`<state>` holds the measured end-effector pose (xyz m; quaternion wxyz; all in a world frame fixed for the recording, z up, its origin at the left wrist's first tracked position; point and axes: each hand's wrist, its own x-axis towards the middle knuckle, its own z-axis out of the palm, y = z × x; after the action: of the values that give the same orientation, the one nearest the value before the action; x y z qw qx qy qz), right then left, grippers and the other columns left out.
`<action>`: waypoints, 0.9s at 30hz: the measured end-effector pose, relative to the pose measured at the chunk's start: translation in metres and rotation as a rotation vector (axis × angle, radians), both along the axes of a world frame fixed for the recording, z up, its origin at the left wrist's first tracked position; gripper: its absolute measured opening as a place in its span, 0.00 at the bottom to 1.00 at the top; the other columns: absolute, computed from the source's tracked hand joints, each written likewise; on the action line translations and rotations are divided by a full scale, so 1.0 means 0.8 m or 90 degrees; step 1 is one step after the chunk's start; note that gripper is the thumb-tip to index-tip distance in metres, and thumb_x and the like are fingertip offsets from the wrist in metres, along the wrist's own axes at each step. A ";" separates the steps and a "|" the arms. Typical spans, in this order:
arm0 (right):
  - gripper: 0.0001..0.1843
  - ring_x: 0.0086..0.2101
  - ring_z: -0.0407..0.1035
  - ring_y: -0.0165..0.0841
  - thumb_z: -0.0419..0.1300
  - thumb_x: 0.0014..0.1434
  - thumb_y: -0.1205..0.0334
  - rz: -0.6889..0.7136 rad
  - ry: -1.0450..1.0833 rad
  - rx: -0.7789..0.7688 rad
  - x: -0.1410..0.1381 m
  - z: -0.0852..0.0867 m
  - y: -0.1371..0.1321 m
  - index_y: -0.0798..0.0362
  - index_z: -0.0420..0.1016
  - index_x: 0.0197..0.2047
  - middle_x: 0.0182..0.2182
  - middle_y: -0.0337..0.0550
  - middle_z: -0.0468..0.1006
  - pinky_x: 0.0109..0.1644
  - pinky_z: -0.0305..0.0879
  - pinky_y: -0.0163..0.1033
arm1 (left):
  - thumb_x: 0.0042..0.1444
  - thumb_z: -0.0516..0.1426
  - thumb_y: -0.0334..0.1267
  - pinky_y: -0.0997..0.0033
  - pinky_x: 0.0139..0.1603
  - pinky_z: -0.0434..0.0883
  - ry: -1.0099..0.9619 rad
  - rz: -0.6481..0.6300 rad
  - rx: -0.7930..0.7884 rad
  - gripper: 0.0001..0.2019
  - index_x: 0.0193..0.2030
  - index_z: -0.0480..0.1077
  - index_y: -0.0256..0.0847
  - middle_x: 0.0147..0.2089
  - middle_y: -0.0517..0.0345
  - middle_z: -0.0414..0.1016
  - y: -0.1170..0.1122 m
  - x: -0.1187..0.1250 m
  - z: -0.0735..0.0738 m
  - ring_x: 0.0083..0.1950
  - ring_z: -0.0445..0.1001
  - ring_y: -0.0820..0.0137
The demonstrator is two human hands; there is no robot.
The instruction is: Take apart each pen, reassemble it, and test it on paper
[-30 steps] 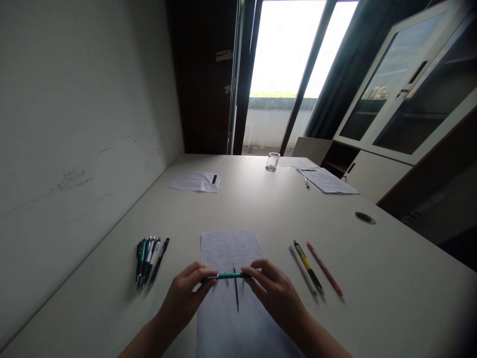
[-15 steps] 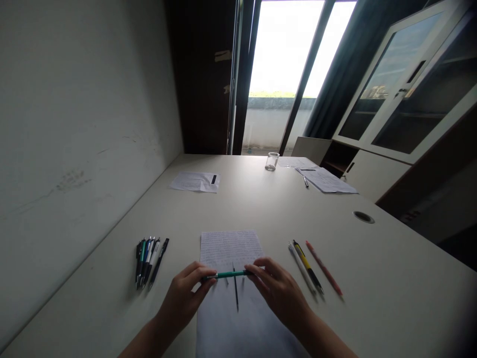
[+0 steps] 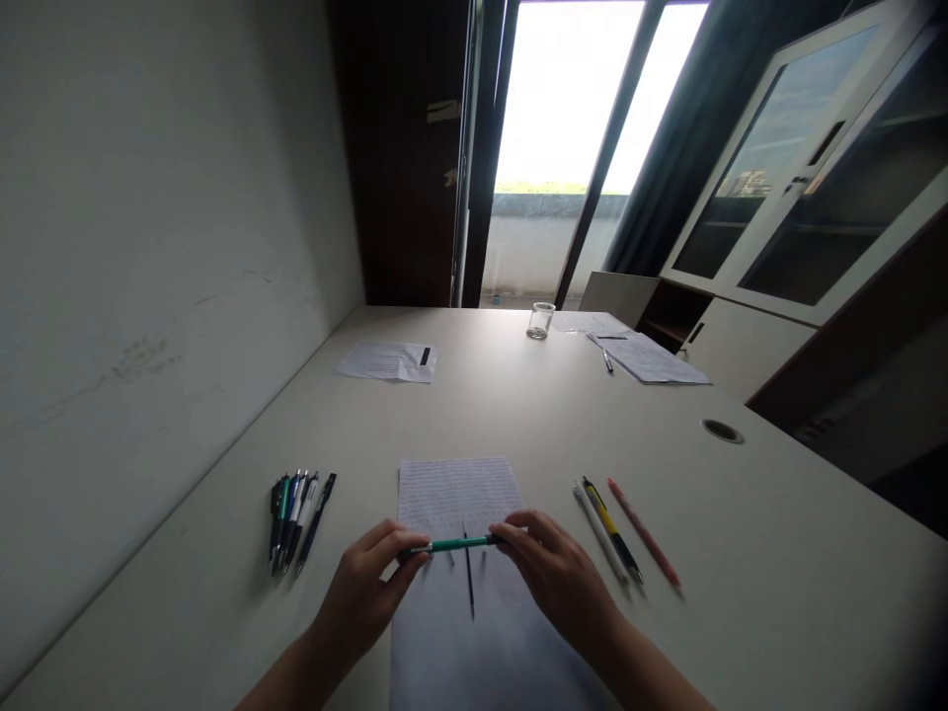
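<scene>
A green pen (image 3: 457, 544) lies crosswise between my two hands, above a sheet of paper. My left hand (image 3: 374, 578) is closed, pinching the pen's left end between thumb and fingers. At the other end, the fingertips of my right hand (image 3: 552, 568) close around the dark tip. Beneath the pen, a thin dark refill (image 3: 469, 583) rests lengthwise on the paper (image 3: 459, 494), whose far part is covered in writing. A couple of small parts lie beside the refill, partly hidden by my hands and too small to name.
Several pens (image 3: 296, 523) lie bunched on the left of the white table (image 3: 504, 415). On the right are a white pen (image 3: 599, 533), a yellow-and-black pen (image 3: 613, 528) and a red pen (image 3: 644, 533). Farther back stand a glass (image 3: 540, 321) and stacked papers (image 3: 652, 357).
Almost nothing differs. My right fingers have shifted very slightly to the right at the pen's end; my left hand stays in place.
</scene>
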<state>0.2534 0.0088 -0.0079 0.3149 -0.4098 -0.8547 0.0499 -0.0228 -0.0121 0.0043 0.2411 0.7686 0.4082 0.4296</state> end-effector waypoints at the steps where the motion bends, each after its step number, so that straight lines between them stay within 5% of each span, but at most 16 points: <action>1: 0.12 0.40 0.72 0.36 0.53 0.69 0.66 0.000 0.008 0.002 0.001 0.000 0.001 0.50 0.73 0.53 0.42 0.48 0.74 0.41 0.73 0.41 | 0.64 0.56 0.30 0.71 0.40 0.76 -0.003 0.006 0.001 0.08 0.47 0.72 0.43 0.40 0.54 0.75 0.000 0.000 0.000 0.41 0.76 0.68; 10: 0.10 0.35 0.72 0.36 0.56 0.68 0.59 -0.046 0.167 -0.050 0.011 0.002 0.009 0.50 0.76 0.48 0.36 0.46 0.73 0.37 0.75 0.43 | 0.63 0.56 0.31 0.71 0.39 0.78 -0.016 0.050 0.017 0.07 0.46 0.73 0.42 0.40 0.55 0.76 0.001 -0.002 0.003 0.40 0.77 0.69; 18: 0.06 0.34 0.72 0.35 0.59 0.65 0.65 0.004 0.097 -0.136 0.011 -0.003 0.010 0.49 0.77 0.43 0.36 0.44 0.79 0.38 0.74 0.40 | 0.63 0.56 0.31 0.71 0.39 0.78 -0.019 0.053 0.027 0.08 0.46 0.73 0.42 0.39 0.55 0.76 0.003 -0.002 0.004 0.40 0.77 0.68; 27: 0.06 0.38 0.72 0.38 0.59 0.63 0.68 0.023 0.015 -0.079 0.014 -0.012 0.013 0.50 0.76 0.43 0.37 0.45 0.79 0.43 0.73 0.43 | 0.64 0.56 0.31 0.71 0.40 0.77 -0.020 0.043 0.015 0.08 0.47 0.72 0.42 0.40 0.55 0.75 0.002 -0.003 -0.001 0.41 0.76 0.69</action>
<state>0.2643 0.0194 -0.0175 0.2981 -0.4122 -0.8534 0.1136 -0.0252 -0.0107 0.0038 0.2240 0.7502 0.4247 0.4546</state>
